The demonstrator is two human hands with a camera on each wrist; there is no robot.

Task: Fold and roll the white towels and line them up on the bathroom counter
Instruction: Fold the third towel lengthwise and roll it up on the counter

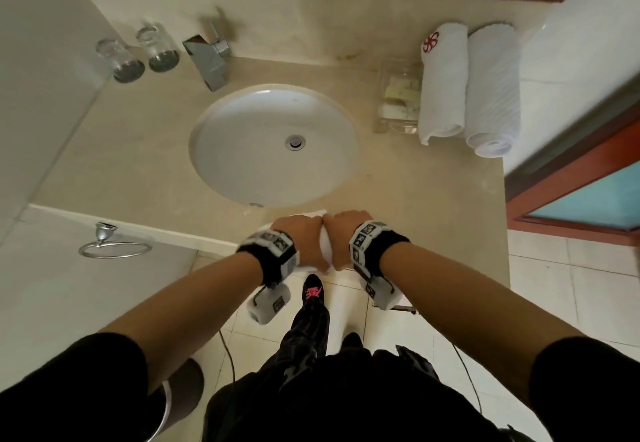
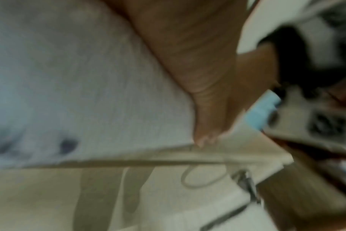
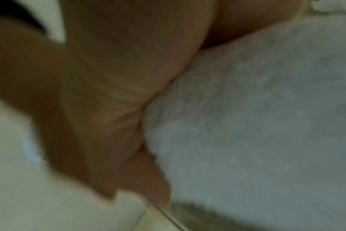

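Note:
At the counter's front edge [image 1: 433,206], just below the sink, lies a white towel [image 1: 327,251], mostly hidden under my hands. My left hand [image 1: 301,233] and right hand [image 1: 346,230] sit side by side on it, knuckles touching and fingers curled down over the bundle. The blurred left wrist view has my left hand [image 2: 198,70] against the towel [image 2: 79,78]. In the right wrist view my right hand [image 3: 109,93] lies along the towel [image 3: 257,117], thumb tucked at its edge. Two rolled white towels stand side by side at the back right, one with a red flower emblem [image 1: 441,84] and one ribbed [image 1: 493,91].
A round white sink [image 1: 270,143] fills the middle of the beige counter, with a chrome faucet [image 1: 207,57] behind it. Two glasses [image 1: 138,55] stand at the back left. A clear tray of toiletries [image 1: 398,98] sits beside the rolled towels. A towel ring [image 1: 110,244] hangs lower left.

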